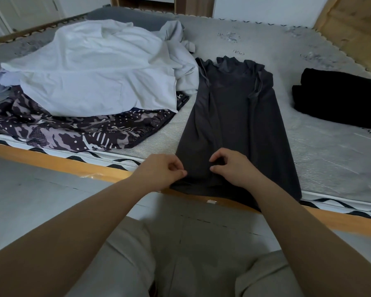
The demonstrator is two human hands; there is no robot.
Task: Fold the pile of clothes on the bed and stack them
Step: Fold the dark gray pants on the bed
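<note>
A dark grey garment (pixel 234 116) lies lengthwise on the bed, folded into a long strip, its near end hanging over the wooden bed edge. My left hand (pixel 159 170) pinches the near left corner of that garment. My right hand (pixel 234 166) pinches the fabric close beside it, near the middle of the hem. To the left lies an unfolded pile: a white shirt (pixel 94 67) on top of a camouflage-patterned garment (pixel 77 131). A folded black garment (pixel 341 97) sits at the right.
The grey mattress (pixel 330 151) has bare surface between the dark garment and the black one. A wooden bed rail (pixel 51 161) runs along the near edge. A wooden frame (pixel 351 24) stands at the far right. My legs in light trousers are below.
</note>
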